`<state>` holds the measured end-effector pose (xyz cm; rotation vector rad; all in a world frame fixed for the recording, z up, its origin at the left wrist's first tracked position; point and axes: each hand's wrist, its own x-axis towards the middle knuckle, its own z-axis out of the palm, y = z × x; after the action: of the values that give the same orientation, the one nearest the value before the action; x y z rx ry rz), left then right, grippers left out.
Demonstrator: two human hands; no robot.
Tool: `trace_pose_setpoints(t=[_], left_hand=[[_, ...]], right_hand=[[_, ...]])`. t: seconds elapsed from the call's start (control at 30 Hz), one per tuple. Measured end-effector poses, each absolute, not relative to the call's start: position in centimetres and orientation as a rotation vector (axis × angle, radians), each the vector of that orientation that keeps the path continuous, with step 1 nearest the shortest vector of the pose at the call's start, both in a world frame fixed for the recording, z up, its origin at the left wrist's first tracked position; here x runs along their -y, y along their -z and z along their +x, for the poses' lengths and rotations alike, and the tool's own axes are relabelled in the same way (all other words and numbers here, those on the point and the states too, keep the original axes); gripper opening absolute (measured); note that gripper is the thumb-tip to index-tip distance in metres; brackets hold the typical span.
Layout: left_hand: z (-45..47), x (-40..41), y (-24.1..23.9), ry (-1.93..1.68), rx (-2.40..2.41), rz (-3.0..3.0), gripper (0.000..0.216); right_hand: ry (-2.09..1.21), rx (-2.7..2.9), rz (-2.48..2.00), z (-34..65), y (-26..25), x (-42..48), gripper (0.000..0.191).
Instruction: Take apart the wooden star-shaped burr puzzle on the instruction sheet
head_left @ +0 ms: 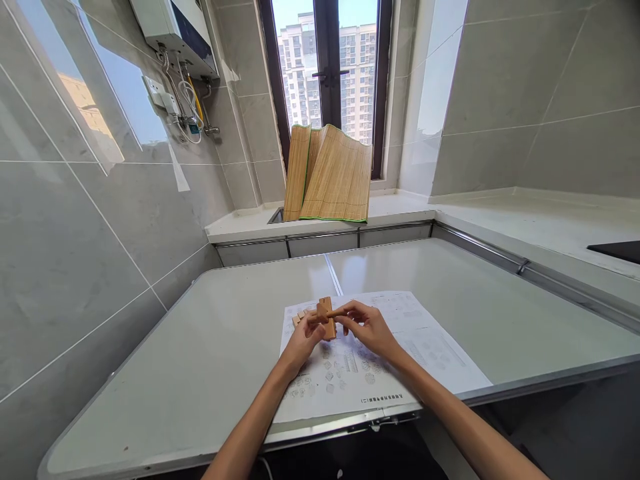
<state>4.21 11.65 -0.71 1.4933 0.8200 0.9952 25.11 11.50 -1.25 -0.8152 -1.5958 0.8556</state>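
Over the printed sheet, my left hand [304, 341] is closed with its fingertips round a small brown wooden block [321, 311]. From the right, my right hand [367, 327] reaches in with thumb and fingers pinched at the block's side, seemingly on a slim wooden piece [334, 313]. Below the hands lies a longer wooden bar [329, 329], partly covered by fingers. Several pale wooden pieces [299, 317] sit just left of it, behind my left hand. How the pieces fit together is too small to make out.
The large white sheet [425, 340] with printed shape drawings lies on the pale table [230, 340], reaching its front edge. A white counter [400, 205] runs behind, with bamboo mats [340, 177] leaning at the window. A water heater [177, 33] hangs on the left wall.
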Motion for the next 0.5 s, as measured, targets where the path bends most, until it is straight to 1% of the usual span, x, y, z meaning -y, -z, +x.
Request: trace_pose_setpoints(t=[0.1,0.17,0.33,0.5], left_hand=[[4.26,-11.73,0.80,-1.096,-0.813,1.555,0.106],[4.34,-11.58,0.59,-1.101,-0.824,1.593,0.111],[4.58,-11.09,0.16,-1.099,-0.948,1.669,0.088],[4.59,-11.15,0.58,-1.204,-1.048,1.762,0.083]], right_hand=[[-0.871,1.594,-0.824,25.22,1.32,-11.63,0.027],[-0.887,1.609,-0.824,25.23,1.30,-11.65,0.027],[-0.884,1.640,-0.825,25.10,1.15,-11.44,0.025],[-0.856,1.633,-0.854,25.02,1.13,-11.29,0.023]])
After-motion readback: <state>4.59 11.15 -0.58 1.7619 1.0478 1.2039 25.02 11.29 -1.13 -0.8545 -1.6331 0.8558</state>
